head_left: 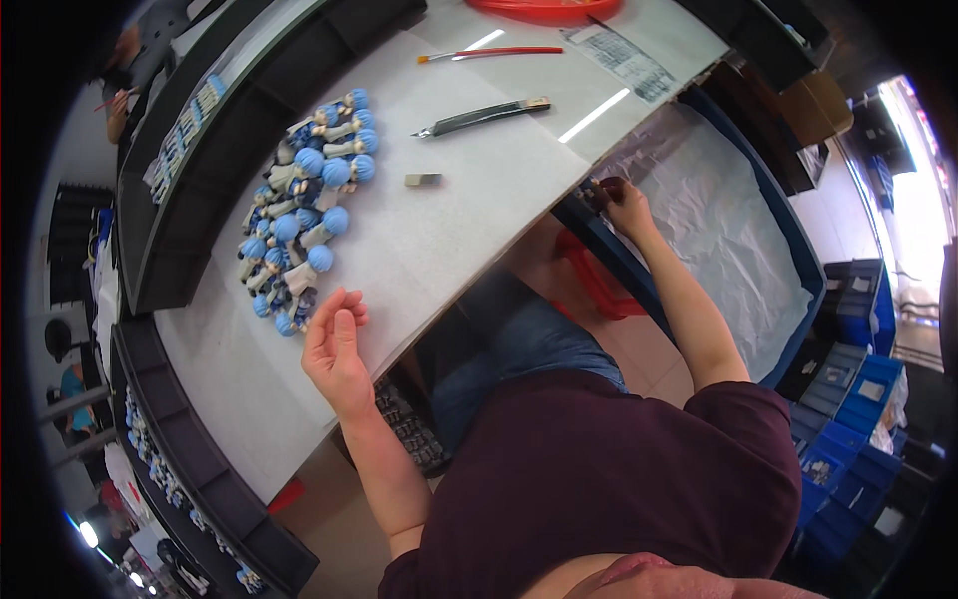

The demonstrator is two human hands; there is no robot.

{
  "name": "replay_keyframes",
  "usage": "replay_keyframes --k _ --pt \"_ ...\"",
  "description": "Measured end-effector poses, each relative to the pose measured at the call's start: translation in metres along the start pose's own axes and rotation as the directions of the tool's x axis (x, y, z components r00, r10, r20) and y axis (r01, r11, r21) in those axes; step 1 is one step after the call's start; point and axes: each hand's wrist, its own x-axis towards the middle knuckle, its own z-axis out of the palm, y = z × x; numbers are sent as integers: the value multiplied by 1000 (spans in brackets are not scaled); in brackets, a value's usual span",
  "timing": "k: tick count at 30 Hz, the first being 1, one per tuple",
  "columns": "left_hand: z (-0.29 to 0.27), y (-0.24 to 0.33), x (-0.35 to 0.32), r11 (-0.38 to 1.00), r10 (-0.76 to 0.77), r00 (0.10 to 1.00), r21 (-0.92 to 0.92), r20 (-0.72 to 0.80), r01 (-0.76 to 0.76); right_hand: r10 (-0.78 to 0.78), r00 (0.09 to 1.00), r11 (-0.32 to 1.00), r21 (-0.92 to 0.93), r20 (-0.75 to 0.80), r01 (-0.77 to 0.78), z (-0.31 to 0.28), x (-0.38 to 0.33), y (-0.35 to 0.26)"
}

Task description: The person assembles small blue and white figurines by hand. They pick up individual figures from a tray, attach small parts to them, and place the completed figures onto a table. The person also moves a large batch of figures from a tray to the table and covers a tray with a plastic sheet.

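Near the table's front edge my left hand (pixel 337 359) rests palm up, fingers loosely bent and apart, with nothing in it. Just beyond its fingertips lies a group of small blue-haired figurines (pixel 299 215), packed closely on the white tabletop. My right hand (pixel 629 210) reaches to the table-side corner of a blue bin (pixel 763 175) lined with crinkled clear plastic (pixel 733 220). Its fingers are closed around something small and dark that I cannot make out. A craft knife (pixel 484 117) and a small grey block (pixel 423 181) lie between the figurines and my right hand.
A red-handled brush (pixel 489 53), a printed paper slip (pixel 619 60) and a red tray (pixel 544 8) lie at the table's far side. Black racks (pixel 215 150) border it on the left. Blue parts boxes (pixel 848 449) stand at right. Another person's hand (pixel 122 100) shows far left.
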Motion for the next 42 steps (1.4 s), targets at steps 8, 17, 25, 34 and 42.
replay_keyframes --k 8,17,25,34,42 --pt "3 1 -1 996 3 999 -88 40 0 -203 843 979 -82 -497 187 -23 -6 -39" --pt "0 0 -4 995 -1 998 -99 67 8 -791 598 571 197 -128 797 34 -53 -299" --pt "1 1 2 995 12 995 -102 98 -2 -780 625 625 -31 8 780 86 -12 -366" --pt "-3 0 1 964 -11 999 -267 -36 1 -551 646 738 670 528 82 43 -67 -321" --pt "-4 5 2 927 -46 995 -368 87 75 -529 702 649 760 477 -27 76 -93 -303"
